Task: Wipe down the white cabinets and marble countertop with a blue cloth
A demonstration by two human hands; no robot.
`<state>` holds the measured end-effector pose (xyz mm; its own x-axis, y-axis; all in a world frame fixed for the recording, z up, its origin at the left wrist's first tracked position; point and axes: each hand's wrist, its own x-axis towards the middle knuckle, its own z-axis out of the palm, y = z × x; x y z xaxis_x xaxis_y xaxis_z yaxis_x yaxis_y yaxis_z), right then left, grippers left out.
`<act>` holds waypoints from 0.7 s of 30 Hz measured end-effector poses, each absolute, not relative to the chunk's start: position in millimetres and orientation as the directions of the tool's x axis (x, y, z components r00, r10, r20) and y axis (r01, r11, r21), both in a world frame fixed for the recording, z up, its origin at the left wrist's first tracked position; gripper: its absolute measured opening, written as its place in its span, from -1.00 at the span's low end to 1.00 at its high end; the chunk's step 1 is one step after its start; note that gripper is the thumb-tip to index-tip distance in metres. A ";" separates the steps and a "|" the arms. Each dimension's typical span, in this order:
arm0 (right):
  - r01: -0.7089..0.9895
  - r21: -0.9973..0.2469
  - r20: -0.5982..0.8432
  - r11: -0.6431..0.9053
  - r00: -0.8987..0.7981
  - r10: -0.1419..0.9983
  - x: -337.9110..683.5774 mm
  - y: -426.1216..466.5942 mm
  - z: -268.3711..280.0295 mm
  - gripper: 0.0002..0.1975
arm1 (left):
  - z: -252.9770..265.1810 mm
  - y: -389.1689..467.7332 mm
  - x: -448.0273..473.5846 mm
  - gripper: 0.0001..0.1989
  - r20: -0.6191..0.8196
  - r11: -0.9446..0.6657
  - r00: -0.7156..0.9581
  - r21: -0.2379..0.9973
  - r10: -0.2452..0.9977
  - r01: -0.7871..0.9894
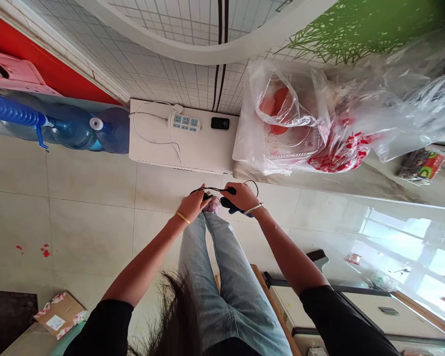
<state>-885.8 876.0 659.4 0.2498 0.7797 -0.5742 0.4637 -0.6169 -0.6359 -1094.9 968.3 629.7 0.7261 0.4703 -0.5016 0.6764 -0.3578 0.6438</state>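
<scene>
My left hand point(195, 204) is closed on a thin black cable point(215, 189), with a dark end piece showing by its fingers. A short stretch of the cable runs across to my right hand point(244, 196). The right fingers are pinched round the cable near a small black part point(231, 190), and a loose loop of cord curves out beyond them. Directly under the right hand shows a dark blue object point(233, 206), partly hidden; I cannot tell what it is. My pink shoe point(212, 205) is visible on the floor between the hands.
Ahead is a white ledge point(152, 151) bearing a white power strip point(185, 123) and a small black device point(220, 123). Blue water bottles point(113, 131) stand at left. Clear plastic bags point(289, 123) lie at right. A cardboard box point(60, 314) sits at lower left.
</scene>
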 end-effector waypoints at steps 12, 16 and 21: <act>-0.093 -0.774 -0.631 -0.626 0.039 0.775 -923.8 865.6 681.1 -0.58 | 636.4 952.0 -1099.5 -0.78 -0.320 0.009 0.619 0.893 0.717 0.450; -0.238 -0.720 -0.679 -0.652 0.045 0.733 -917.5 863.4 684.8 -0.53 | 639.9 951.0 -1101.7 -0.80 -0.365 0.076 0.621 0.894 0.694 0.441; -0.219 -0.711 -0.693 -0.669 0.054 0.719 -923.8 860.9 687.8 -0.49 | 645.1 953.2 -1096.9 -0.64 -0.375 0.211 0.530 0.915 0.761 0.345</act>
<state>-923.8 860.9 687.8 0.0543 0.7188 -0.6931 -0.2191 -0.6687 -0.7106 -1096.9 953.2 645.1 0.5298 0.7605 -0.3754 0.3449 0.2112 0.9146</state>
